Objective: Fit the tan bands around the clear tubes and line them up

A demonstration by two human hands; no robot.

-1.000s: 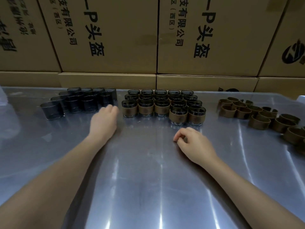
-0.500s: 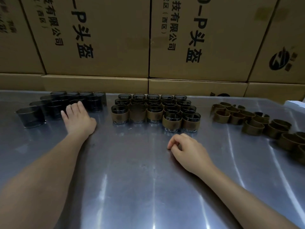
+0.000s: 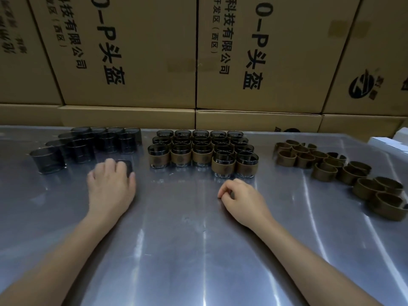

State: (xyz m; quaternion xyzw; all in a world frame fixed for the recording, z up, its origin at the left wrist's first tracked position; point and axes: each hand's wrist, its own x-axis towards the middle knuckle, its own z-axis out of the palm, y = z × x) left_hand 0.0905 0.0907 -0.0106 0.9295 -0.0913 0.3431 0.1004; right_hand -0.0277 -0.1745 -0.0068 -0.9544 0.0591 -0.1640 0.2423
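Left hand (image 3: pixel 111 188) has pulled back toward the near side since half a second ago, now with a clear tube (image 3: pixel 126 167) under its fingers, drawn out of the bare-tube cluster (image 3: pixel 88 144) at far left. Fingers curl over the tube's top and thumb side wraps its right edge, so the hand is grasping it; the tube stands on the steel table (image 3: pixel 198 250), just near of the cluster and left of the finished block

Right hand (image 3: pixel 240 198) barely moved: rests on the table near the middle, fingers loosely curled, thumb tip against forefinger, holding nothing

Banded tubes (image 3: pixel 203 149) sit in a tight grid at far centre, roughly five columns wide, upright, tan sleeves around the lower half of each. The two at front right (image 3: pixel 235 164) stand a bit nearer than the rest of the front row, so that row is stepped, not straight

Loose tan bands (image 3: pixel 331 166) lie at the right in a ragged diagonal string running from far-middle-right to the near right edge, most touching their neighbours, well apart from both hands

Bare tubes at far left are dark-tinted and see-through, packed close; one at the left end (image 3: pixel 47 160) sits apart from the pack, nearer

Cardboard boxes (image 3: pixel 198 51) with printed lettering are stacked along the far edge of the table. Something white (image 3: pixel 395 142) pokes in at the far right edge; can't tell what it is
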